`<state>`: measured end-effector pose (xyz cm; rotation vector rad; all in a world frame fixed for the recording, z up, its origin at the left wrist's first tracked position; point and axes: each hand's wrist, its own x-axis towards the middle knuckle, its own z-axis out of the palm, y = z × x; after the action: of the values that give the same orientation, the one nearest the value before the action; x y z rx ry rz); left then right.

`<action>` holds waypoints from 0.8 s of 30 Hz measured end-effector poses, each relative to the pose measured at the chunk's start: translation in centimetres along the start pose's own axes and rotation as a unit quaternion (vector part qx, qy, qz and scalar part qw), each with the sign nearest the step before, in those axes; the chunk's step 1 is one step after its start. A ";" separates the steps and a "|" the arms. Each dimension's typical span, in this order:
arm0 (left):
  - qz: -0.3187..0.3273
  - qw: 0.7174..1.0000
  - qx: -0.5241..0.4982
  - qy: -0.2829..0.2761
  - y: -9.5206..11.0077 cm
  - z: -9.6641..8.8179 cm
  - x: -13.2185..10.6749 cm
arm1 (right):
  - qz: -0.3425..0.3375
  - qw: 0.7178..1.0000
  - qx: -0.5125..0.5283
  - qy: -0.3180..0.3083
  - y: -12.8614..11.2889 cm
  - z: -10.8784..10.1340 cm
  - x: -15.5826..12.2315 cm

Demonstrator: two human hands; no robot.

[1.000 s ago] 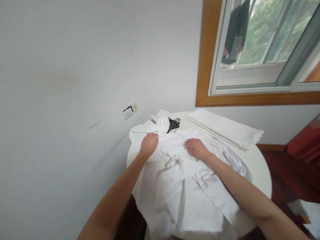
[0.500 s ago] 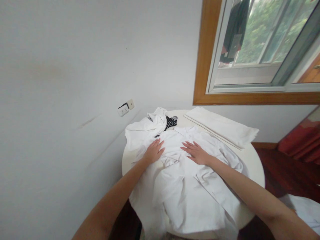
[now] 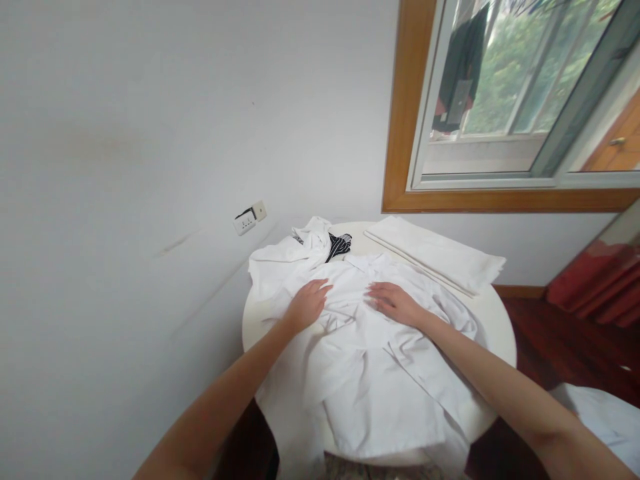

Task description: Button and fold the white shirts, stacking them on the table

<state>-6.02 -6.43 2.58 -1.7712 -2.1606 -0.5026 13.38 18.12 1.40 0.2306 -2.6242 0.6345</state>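
A white shirt point(image 3: 377, 393) lies spread and wrinkled over a round white table point(image 3: 500, 333), its lower part hanging past the near edge. My left hand point(image 3: 306, 307) rests on the left of its upper part, fingers stretched out and slightly bent. On the right of the upper part is my right hand point(image 3: 395, 303), fingers extended toward the middle and a little blurred. A gap of shirt fabric shows between the two hands. Neither hand visibly grasps anything.
Behind the shirt lie a crumpled white garment point(image 3: 285, 253), a black-and-white striped cloth point(image 3: 340, 245) and a folded white cloth point(image 3: 435, 250). A wall with a socket point(image 3: 245, 222) borders the table, below a wood-framed window point(image 3: 393, 133). White fabric point(image 3: 600, 420) lies at lower right.
My fingers have drawn closer together and bent slightly, the right hand's most clearly. Both hands stay on the shirt. The camera view has shifted a little.
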 end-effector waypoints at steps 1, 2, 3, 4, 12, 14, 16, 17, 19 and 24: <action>0.010 1.000 -0.027 -0.002 1.0 -0.8 -0.1 | 0.010 1.000 0.020 -0.001 -0.7 -0.6 -0.2; 0.022 0.998 -0.058 -0.010 1.9 -1.5 -0.4 | 0.020 0.999 0.040 -0.007 -1.6 -1.1 -0.5; 0.035 0.995 -0.089 -0.026 2.7 -2.3 -0.7 | 0.029 0.998 0.057 -0.016 -2.5 -1.7 -0.9; 0.046 0.991 -0.113 -0.047 3.3 -2.9 -1.1 | 0.035 0.997 0.070 -0.023 -3.3 -2.2 -1.3; 0.039 0.991 -0.103 -0.075 4.1 -3.0 -3.8 | -0.044 0.987 0.075 -0.137 -6.8 -1.9 -2.8; 0.021 0.995 -0.079 -0.050 4.2 -2.5 -4.1 | -0.043 0.989 0.054 -0.130 -6.9 -1.8 -3.1; 0.022 0.996 -0.068 -0.053 4.3 -2.2 -4.4 | -0.052 0.991 0.023 -0.121 -7.1 -2.1 -3.4; 0.025 0.996 -0.066 -0.061 4.4 -2.2 -4.4 | -0.063 0.991 0.008 -0.118 -7.3 -2.3 -3.6; 0.027 0.995 -0.061 -0.069 4.5 -2.1 -4.4 | -0.082 0.990 -0.016 -0.113 -7.5 -2.5 -3.8; 0.007 0.995 -0.041 -0.090 4.7 -1.9 -3.7 | -0.063 0.992 -0.053 -0.099 -7.2 -1.7 -3.7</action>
<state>-0.66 -9.69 3.01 -1.9441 -2.2745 -0.4496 19.18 12.82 3.95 0.4434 -2.7951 0.4486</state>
